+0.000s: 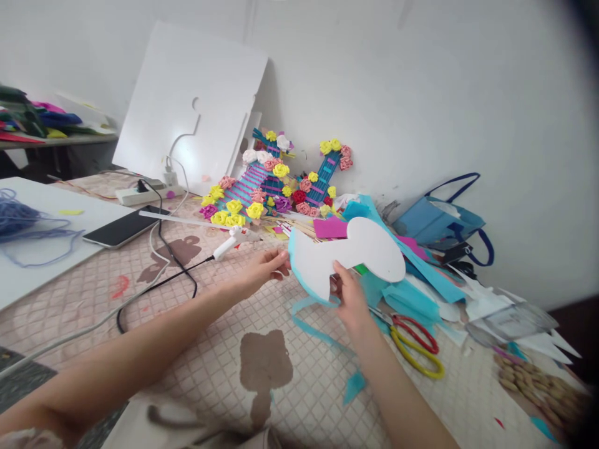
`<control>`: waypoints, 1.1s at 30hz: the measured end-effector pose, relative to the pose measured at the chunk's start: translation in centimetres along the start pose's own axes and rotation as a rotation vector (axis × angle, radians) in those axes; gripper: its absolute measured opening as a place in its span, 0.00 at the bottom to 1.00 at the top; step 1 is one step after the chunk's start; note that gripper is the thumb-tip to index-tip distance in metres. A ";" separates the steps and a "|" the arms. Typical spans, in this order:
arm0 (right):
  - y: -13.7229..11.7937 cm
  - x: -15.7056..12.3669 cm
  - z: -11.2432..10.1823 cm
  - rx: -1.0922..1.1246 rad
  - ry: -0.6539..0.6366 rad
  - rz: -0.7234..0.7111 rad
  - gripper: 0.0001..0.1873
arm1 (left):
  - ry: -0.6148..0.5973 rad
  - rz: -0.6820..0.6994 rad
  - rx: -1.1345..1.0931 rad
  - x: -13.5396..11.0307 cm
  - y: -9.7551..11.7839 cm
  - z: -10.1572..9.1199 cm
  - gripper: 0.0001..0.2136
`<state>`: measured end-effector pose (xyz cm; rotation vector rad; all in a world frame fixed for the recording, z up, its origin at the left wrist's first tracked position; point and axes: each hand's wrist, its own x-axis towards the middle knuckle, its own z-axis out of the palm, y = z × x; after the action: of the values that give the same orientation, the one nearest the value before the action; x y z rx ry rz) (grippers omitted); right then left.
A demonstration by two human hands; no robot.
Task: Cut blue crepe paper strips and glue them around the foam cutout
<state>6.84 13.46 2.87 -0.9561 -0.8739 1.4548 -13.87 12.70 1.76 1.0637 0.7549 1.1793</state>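
Note:
A white, fish-tailed cutout [322,254] of board or stiff paper is held up over the table, with light-blue paper along its left and lower edge. My right hand [349,293] grips it from below, thumb on the front face. My left hand [274,265] has its fingers pinched together at the cutout's left, blue-trimmed edge. A thin blue paper strip [322,333] trails beneath it on the table. Close to my right wrist lie scissors [416,349] with one red and one yellow handle loop. A white hot glue gun [234,241] rests beyond my left hand.
Flower-trimmed decorations [276,187] stand against the wall behind a heap of blue paper [412,302]. To the left are a phone [124,227], cables, a power strip [150,192] and blue yarn [19,215]. A blue bag [440,218] and peanut-like pieces [538,386] are on the right.

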 end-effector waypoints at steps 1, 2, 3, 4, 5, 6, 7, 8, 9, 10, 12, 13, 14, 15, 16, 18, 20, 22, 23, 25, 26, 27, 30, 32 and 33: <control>0.0 0.1 0.0 0.016 0.008 -0.036 0.18 | -0.018 0.005 0.005 0.0 0.0 0.1 0.21; 0.0 0.2 0.1 0.027 0.007 -0.063 0.18 | -0.045 0.004 0.009 0.0 0.0 0.2 0.21; 0.0 0.3 0.1 0.033 0.001 -0.077 0.19 | -0.073 0.000 0.020 -0.1 0.0 0.3 0.21; 0.0 0.3 0.2 0.032 -0.008 -0.079 0.19 | -0.097 0.001 0.041 -0.1 0.0 0.4 0.21; 0.1 0.3 0.3 0.031 -0.015 -0.076 0.19 | -0.113 0.005 0.068 -0.2 -0.1 0.5 0.22; 0.1 0.2 0.3 0.032 -0.018 -0.074 0.19 | -0.119 0.011 0.094 -0.3 -0.1 0.7 0.22; 0.1 0.2 0.4 0.034 -0.014 -0.076 0.18 | -0.116 0.018 0.118 -0.3 -0.1 0.8 0.22; 0.1 0.1 0.4 0.035 -0.007 -0.080 0.18 | -0.101 0.027 0.141 -0.4 -0.2 0.9 0.22; 0.1 0.0 0.5 0.035 0.003 -0.086 0.18 | -0.081 0.033 0.162 -0.5 -0.2 1.0 0.22; 0.1 0.0 0.5 0.032 0.011 -0.093 0.18 | -0.063 0.035 0.178 -0.5 -0.2 1.0 0.22; 0.0 -0.1 0.5 0.027 0.022 -0.110 0.20 | -0.055 0.029 0.195 -0.6 -0.1 1.2 0.21; 0.0 -0.2 0.5 0.025 0.020 -0.115 0.20 | -0.072 0.022 0.201 -0.7 -0.1 1.2 0.21; 0.0 -0.2 0.5 0.026 0.015 -0.117 0.21 | -0.096 0.014 0.204 -0.7 -0.2 1.3 0.21; 0.0 -0.3 0.5 0.028 0.010 -0.115 0.21 | -0.118 0.008 0.206 -0.8 -0.3 1.5 0.21; 0.0 -0.4 0.6 0.031 0.005 -0.112 0.21 | -0.133 0.007 0.207 -0.8 -0.4 1.6 0.21; 0.1 -0.6 0.7 0.041 -0.005 -0.105 0.21 | -0.135 0.017 0.198 -0.9 -0.6 1.9 0.21; 0.2 -0.8 1.0 0.065 -0.003 -0.103 0.20 | -0.108 0.039 0.190 -0.9 -0.8 2.0 0.21; 0.3 -1.0 1.2 0.101 0.013 -0.110 0.20 | -0.062 0.060 0.201 -0.9 -0.9 2.1 0.21; 0.3 -1.0 1.2 0.119 0.022 -0.117 0.20 | -0.039 0.070 0.202 -0.9 -0.9 2.1 0.21; 0.3 -1.0 1.3 0.145 0.037 -0.132 0.20 | -0.026 0.084 0.184 -0.9 -0.9 2.1 0.20; 0.2 -0.9 1.3 0.151 0.041 -0.135 0.20 | -0.038 0.088 0.168 -0.9 -0.9 2.1 0.20; 0.2 -0.9 1.3 0.151 0.046 -0.134 0.20 | -0.056 0.090 0.151 -0.9 -0.8 2.2 0.19; 0.2 -1.1 1.4 0.144 0.053 -0.136 0.20 | -0.093 0.085 0.116 -0.9 -0.9 2.3 0.19; 0.3 -1.3 1.5 0.148 0.043 -0.141 0.20 | -0.094 0.082 0.109 -0.9 -0.9 2.4 0.19; 0.4 -1.4 1.6 0.155 0.037 -0.143 0.20 | -0.089 0.084 0.114 -0.9 -1.0 2.5 0.19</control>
<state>5.25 12.06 3.29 -0.7869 -0.7745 1.3572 -11.51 11.22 1.67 1.2452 0.7198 1.1628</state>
